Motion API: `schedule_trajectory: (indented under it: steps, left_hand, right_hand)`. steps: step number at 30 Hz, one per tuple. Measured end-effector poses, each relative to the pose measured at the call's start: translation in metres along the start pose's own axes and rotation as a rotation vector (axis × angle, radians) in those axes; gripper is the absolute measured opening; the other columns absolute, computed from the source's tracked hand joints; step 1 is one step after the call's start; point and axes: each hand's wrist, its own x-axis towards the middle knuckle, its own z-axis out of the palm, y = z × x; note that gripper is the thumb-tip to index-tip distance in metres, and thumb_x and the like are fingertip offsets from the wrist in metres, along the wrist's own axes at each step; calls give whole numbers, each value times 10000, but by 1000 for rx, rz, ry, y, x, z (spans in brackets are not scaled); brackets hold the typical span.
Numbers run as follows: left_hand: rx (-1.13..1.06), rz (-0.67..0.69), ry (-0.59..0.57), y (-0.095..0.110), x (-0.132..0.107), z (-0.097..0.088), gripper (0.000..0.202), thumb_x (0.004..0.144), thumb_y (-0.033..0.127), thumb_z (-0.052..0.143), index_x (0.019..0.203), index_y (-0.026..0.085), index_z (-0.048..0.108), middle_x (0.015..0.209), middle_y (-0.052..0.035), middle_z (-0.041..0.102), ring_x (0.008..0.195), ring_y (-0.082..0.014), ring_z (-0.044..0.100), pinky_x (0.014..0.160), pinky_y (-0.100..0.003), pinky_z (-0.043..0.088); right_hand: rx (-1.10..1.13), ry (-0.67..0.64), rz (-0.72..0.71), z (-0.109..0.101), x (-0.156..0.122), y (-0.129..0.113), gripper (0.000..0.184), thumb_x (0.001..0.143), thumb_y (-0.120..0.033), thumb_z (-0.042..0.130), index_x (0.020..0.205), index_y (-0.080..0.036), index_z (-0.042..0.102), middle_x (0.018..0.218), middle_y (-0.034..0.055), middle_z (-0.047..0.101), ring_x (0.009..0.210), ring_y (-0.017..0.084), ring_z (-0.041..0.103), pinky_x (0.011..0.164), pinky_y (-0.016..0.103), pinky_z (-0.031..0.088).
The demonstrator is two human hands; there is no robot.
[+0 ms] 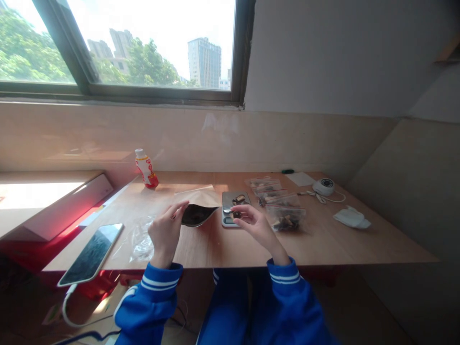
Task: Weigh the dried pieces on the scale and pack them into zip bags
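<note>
One dark piece (236, 215) in right grip (251, 223), over scale (228, 221)

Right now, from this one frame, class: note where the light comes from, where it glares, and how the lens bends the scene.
Head view: daylight through the window blows the sky white; a sun patch glares on the ledge; the phone screen mirrors it; the wide lens slants the window frame; the bag at the left hand is dark inside, detail lost.
</note>
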Motion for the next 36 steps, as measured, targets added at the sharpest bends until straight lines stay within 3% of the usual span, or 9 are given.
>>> schedule_trajectory:
  steps: [4, 8, 12, 18, 22, 26, 30, 33, 36]
  left_hand:
    - [-5, 1, 2, -5, -1, -3, 192, 865, 374, 583, 991, 335, 722, 859, 32, 724, 688, -124, 624, 552, -214, 323]
    - [8, 69, -22, -6, -7, -5, 184, 868, 354, 583, 982, 327, 726, 909, 32, 728, 694, -118, 626, 554, -212, 326]
    - [32, 118, -42, -7, -10, -6, 192, 879, 342, 569, 990, 320, 725, 900, 26, 725, 710, -121, 630, 553, -213, 322]
    - [34, 127, -52, -5, -11, -4, 196, 885, 343, 559, 991, 323, 723, 909, 27, 721, 699, -117, 621, 554, -211, 319]
    - [28, 129, -56, -5, -11, -4, 202, 887, 346, 554, 1000, 319, 719, 909, 27, 721, 697, -120, 620, 551, -213, 316]
    - [22, 120, -51, -6, -10, -4, 205, 887, 348, 555, 1005, 315, 720, 923, 19, 721, 719, -121, 629, 556, -215, 321]
    - [13, 127, -69, -7, -11, -4, 209, 893, 348, 546, 1007, 312, 717, 913, 16, 721, 749, -124, 635, 547, -214, 319]
    - [8, 140, -85, -8, -13, -5, 208, 895, 349, 541, 996, 311, 719, 895, 18, 722, 745, -124, 633, 546, -214, 321]
    - [1, 134, -79, -8, -13, -4, 206, 893, 348, 543, 993, 311, 718, 902, 18, 721, 745, -126, 631, 552, -215, 324]
  right_hand:
    - [-241, 131, -15, -3, 32, 41, 301, 763, -309, 687, 1030, -187, 624, 1060, 80, 674, 948, 197, 641, 861, 349, 508]
    - [-553, 80, -86, 10, 59, 74, 209, 787, -185, 633, 995, -173, 610, 984, 83, 675, 914, 210, 635, 845, 357, 488]
    - [-834, 35, -155, 15, 69, 91, 179, 800, -138, 623, 979, -156, 614, 972, 111, 672, 948, 253, 605, 843, 372, 461]
    - [-972, 45, -232, 10, 69, 95, 104, 812, -166, 639, 912, -190, 647, 981, 95, 668, 972, 254, 569, 880, 370, 421]
    - [-890, 101, -241, 7, 73, 89, 39, 835, -216, 626, 854, -213, 660, 928, 53, 689, 950, 227, 577, 894, 345, 397]
    - [-873, 185, -139, 4, 92, 83, 105, 862, -287, 600, 898, -209, 661, 911, 51, 702, 907, 204, 601, 852, 309, 395]
    - [-1007, 158, 34, 1, 118, 85, 98, 845, -253, 613, 855, -182, 679, 872, 83, 710, 887, 221, 605, 837, 324, 391]
    - [-1022, 131, 51, 1, 125, 87, 105, 833, -225, 610, 775, -170, 678, 854, 98, 703, 889, 228, 599, 863, 345, 386]
    - [-972, 193, -5, 5, 115, 77, 156, 874, -224, 535, 839, -161, 673, 946, 120, 683, 952, 242, 579, 891, 368, 390]
